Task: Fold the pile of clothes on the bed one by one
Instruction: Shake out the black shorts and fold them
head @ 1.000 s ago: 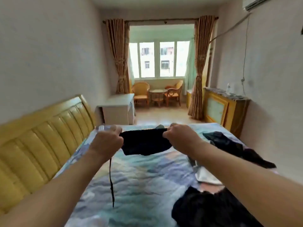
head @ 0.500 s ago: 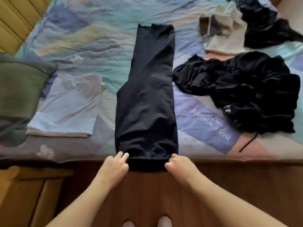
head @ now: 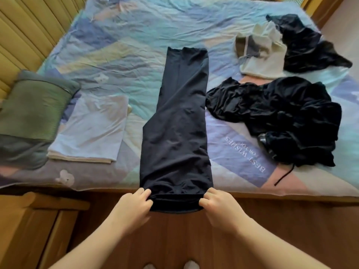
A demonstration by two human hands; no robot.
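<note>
Now black trousers (head: pixel 175 121) flat on bed (head: pixel 120 55) — waistband pinched between left hand (head: pixel 134 203), right hand (head: pixel 218 205).

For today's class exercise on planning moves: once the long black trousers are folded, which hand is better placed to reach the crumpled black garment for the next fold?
Right. The right hand pinches the long black trousers on the side where the crumpled black garment lies. The left hand would have to cross over the trousers.

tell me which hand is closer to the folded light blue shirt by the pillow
Left. The left hand pinches the near-left corner of the black trousers, just right of and below the folded light blue shirt. The right hand grips the opposite corner, farther away.
</note>
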